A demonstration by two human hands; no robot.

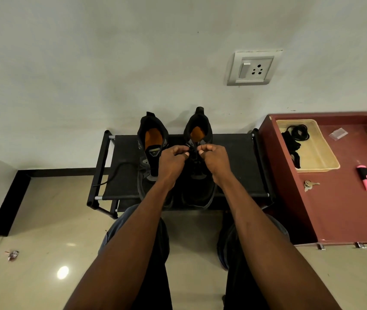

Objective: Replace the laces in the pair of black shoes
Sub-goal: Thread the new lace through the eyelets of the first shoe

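A loose lace (113, 173) lies on the rack (234, 157) beside the unlaced left shoe (151, 153). Over the right shoe (200, 139), the left hand (173, 159) and right hand (214, 159) each pinch a lace end (barely visible); pulling evenly should keep both sides level.

Soft even indoor light, glare spot on glossy floor (63, 272), wide-angle bending at edges, sharp focus

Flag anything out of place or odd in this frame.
A small crumpled wrapper lies on the floor, left of the person's legs. A loose black lace trails over the rack's left edge beside the left shoe. Nothing looks spilled or damaged.
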